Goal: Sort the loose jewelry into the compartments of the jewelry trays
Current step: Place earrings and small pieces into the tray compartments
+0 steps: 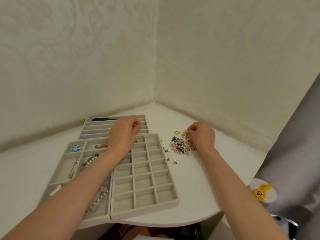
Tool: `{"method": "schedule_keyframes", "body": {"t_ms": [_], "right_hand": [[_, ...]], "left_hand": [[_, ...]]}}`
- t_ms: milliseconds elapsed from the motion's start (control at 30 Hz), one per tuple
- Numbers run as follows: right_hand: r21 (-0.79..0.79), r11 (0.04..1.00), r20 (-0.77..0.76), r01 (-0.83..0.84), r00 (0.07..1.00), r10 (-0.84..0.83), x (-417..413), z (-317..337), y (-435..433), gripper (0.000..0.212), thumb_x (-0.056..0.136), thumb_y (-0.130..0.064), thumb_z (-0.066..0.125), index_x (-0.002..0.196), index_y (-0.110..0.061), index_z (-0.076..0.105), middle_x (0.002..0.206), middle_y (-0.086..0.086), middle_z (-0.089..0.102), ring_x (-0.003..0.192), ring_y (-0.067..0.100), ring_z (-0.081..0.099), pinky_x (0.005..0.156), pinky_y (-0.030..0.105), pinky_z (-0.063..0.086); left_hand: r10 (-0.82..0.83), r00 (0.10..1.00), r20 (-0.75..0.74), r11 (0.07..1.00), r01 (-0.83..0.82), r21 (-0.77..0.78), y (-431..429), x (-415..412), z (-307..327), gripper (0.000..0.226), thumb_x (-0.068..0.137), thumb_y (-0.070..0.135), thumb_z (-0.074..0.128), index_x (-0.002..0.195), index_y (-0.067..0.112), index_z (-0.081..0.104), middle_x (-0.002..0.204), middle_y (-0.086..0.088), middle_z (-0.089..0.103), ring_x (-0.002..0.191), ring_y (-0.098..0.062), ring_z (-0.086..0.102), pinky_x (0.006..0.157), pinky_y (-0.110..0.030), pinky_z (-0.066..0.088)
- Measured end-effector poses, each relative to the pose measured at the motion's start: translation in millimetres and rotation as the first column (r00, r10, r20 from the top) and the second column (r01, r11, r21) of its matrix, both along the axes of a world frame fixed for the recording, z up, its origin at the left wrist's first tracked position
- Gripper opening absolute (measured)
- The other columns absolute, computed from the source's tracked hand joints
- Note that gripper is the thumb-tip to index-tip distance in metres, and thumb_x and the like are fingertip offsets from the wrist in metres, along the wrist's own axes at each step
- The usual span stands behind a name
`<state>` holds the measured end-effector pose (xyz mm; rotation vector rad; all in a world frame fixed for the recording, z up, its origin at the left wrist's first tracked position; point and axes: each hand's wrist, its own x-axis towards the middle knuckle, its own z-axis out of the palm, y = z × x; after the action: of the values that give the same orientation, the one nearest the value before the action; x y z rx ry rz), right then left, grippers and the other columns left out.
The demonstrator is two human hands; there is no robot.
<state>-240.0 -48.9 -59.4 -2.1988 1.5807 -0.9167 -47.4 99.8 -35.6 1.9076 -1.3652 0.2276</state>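
Our right hand (202, 135) pinches the jewelry pile (181, 146) at 2 o'clock from the trays (145, 212) — bare table (199, 187) reaches the round edge. Our left hand (123, 134) curls over the trays — we cannot tell around what.

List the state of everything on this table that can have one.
left hand, fingers curled above far tray; hold unclear
right hand, pinching at loose jewelry
loose jewelry, heaped unsorted on table
grid tray, most visible compartments empty
far tray, dark item in back slot
left tray, holds blue flower brooch, pin, pearl necklace
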Motion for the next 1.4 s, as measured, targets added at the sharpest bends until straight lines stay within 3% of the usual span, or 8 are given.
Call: {"method": "schedule_keyframes", "body": {"t_ms": [167,367,533,633,833,967,1100,1400], "right_hand": [[-0.137,0.991,0.170,-0.002,0.985,0.025,-1,7,3,0.016,0.083,-0.014,0.065,0.071,-0.022,0.069,0.074,-0.009,0.063,0.087,0.022,0.057,0.083,0.039,0.042],[-0.171,0.899,0.299,-0.403,0.848,0.437,13,20,33,0.023,0.080,-0.022,0.069,0.065,-0.037,0.061,0.077,-0.016,0.061,0.082,0.010,0.052,0.081,0.032,0.038],[-0.151,0.816,0.295,-0.558,0.763,0.576,27,23,54,0.012,0.080,-0.013,0.070,0.072,-0.022,0.069,0.074,-0.016,0.059,0.084,0.015,0.052,0.080,0.030,0.040],[-0.081,0.800,0.353,-0.594,0.733,0.581,26,26,57,0.017,0.081,-0.009,0.069,0.071,-0.023,0.068,0.075,-0.012,0.060,0.086,0.017,0.053,0.079,0.027,0.041],[-0.034,0.762,0.393,-0.646,0.693,0.605,25,26,63,0.012,0.080,-0.013,0.070,0.076,-0.024,0.069,0.078,-0.011,0.065,0.084,0.014,0.055,0.080,0.024,0.041],[-0.118,0.922,0.360,-0.368,0.850,0.385,14,20,34,0.015,0.085,-0.015,0.065,0.090,-0.029,0.068,0.089,-0.010,0.067,0.083,0.008,0.058,0.077,0.026,0.044],[-0.027,1.000,0.110,-0.004,0.994,0.007,-12,7,8,0.027,0.083,-0.003,0.057,0.100,-0.020,0.070,0.099,0.003,0.064,0.103,0.024,0.052,0.083,0.032,0.039],[0.118,0.993,0.099,-0.026,0.995,0.014,-12,-1,-1,0.024,0.077,0.001,0.059,0.091,-0.015,0.070,0.078,0.001,0.061,0.090,0.025,0.059,0.067,0.027,0.037]], "left_hand": [[-0.162,0.967,-0.198,0.985,0.145,-0.096,0,-11,7,0.007,0.086,0.017,0.062,0.092,0.021,0.061,0.086,0.007,0.063,0.080,-0.004,0.055,0.065,-0.010,0.037],[-0.343,0.864,-0.369,0.922,0.385,0.043,2,-32,3,0.028,0.078,0.029,0.071,0.101,0.026,0.057,0.086,0.012,0.069,0.083,0.003,0.059,0.067,-0.013,0.037],[-0.342,0.849,-0.403,0.919,0.392,0.047,1,-32,0,0.030,0.077,0.029,0.073,0.101,0.020,0.058,0.082,0.007,0.070,0.069,0.007,0.056,0.061,-0.007,0.036],[-0.312,0.859,-0.406,0.931,0.361,0.048,0,-30,-2,0.026,0.078,0.030,0.072,0.099,0.018,0.062,0.082,0.005,0.069,0.073,-0.005,0.058,0.066,-0.015,0.040],[-0.286,0.893,-0.348,0.942,0.329,0.069,-1,-26,-2,0.012,0.080,0.026,0.070,0.086,0.016,0.066,0.077,0.003,0.065,0.067,-0.004,0.052,0.059,-0.009,0.039],[-0.183,0.936,-0.300,0.979,0.200,0.027,0,-17,4,0.006,0.084,0.023,0.065,0.080,0.019,0.062,0.076,0.006,0.062,0.069,-0.006,0.053,0.062,-0.018,0.040],[0.037,0.993,-0.115,0.991,-0.022,0.133,1,4,6,0.009,0.084,0.025,0.065,0.076,0.020,0.064,0.080,0.004,0.063,0.070,-0.011,0.055,0.060,-0.026,0.038],[0.018,0.998,-0.066,0.945,0.004,0.328,-1,16,-2,0.011,0.079,0.026,0.072,0.079,0.015,0.073,0.090,-0.006,0.066,0.098,-0.024,0.057,0.084,-0.040,0.048]]}}
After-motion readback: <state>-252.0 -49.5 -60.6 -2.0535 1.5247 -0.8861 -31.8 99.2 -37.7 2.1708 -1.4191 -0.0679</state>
